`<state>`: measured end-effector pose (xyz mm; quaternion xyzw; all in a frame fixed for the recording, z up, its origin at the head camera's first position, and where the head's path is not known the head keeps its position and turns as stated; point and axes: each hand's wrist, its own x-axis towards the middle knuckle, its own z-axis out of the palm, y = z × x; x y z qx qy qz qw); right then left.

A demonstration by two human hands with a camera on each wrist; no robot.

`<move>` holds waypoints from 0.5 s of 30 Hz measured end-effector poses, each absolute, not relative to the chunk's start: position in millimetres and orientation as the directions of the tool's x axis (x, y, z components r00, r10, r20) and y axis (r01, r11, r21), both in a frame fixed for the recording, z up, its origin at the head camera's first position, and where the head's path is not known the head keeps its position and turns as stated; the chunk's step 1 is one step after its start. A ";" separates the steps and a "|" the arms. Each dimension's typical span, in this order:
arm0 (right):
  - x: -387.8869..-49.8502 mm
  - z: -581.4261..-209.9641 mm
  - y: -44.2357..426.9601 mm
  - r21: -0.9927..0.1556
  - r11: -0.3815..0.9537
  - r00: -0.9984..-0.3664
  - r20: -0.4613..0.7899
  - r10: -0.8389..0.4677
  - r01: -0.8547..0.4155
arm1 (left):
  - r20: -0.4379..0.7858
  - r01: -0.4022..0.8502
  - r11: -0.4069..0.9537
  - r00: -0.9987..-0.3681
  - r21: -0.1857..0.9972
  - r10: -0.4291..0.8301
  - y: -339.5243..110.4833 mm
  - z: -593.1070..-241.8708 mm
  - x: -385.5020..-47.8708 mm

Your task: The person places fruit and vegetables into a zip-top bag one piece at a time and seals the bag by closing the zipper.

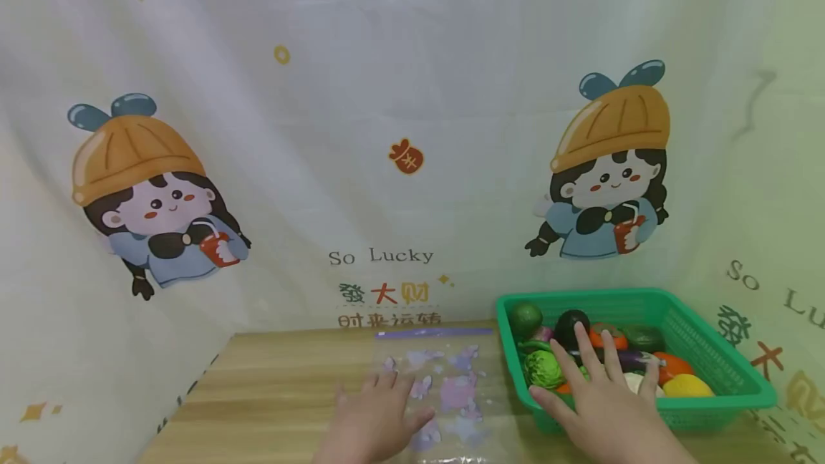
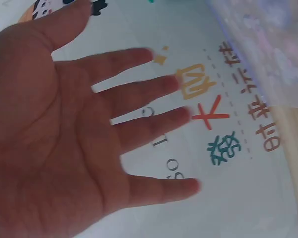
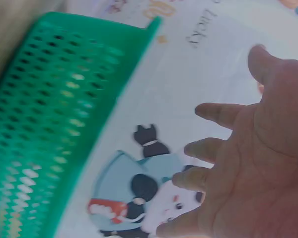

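My left hand (image 1: 377,417) is held with fingers spread over the left edge of a clear plastic zip bag (image 1: 459,392) printed with pink and lilac figures. In the left wrist view its palm (image 2: 54,134) faces the camera and holds nothing. My right hand (image 1: 609,407) spreads its fingers in front of a green basket (image 1: 750,396), partly hiding what lies inside. Vegetables and fruit fill the basket: an avocado (image 1: 572,328), a green lettuce-like head (image 1: 543,369), an eggplant (image 1: 634,359) and a yellow lemon (image 1: 687,386). The right wrist view shows that palm (image 3: 260,163) bare too.
A wooden table (image 1: 277,378) carries the bag and the basket. Behind it hangs a pale printed cloth (image 1: 335,127) with cartoon figures and lettering, which also runs along both sides. The basket stands at the table's right, near the cloth.
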<state>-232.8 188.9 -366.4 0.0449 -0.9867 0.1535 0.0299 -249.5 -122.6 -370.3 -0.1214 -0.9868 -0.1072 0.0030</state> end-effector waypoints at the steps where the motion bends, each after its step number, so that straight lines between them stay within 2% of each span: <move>1: -232.5 -361.5 186.1 -0.284 0.952 -0.992 0.084 -0.094 -0.114 | 0.011 0.229 0.943 -0.972 0.240 0.234 -123.1 -366.2 -250.5; 6: -239.2 -340.3 166.1 -0.268 0.935 -0.972 0.099 -0.214 -0.233 | -0.013 0.182 0.899 -0.979 0.398 0.204 -133.4 -358.7 -261.9; 15: -252.6 -326.6 135.9 -0.376 0.858 -0.930 0.028 -0.367 -0.350 | -0.106 0.058 0.901 -0.988 0.430 0.114 -173.2 -402.6 -291.4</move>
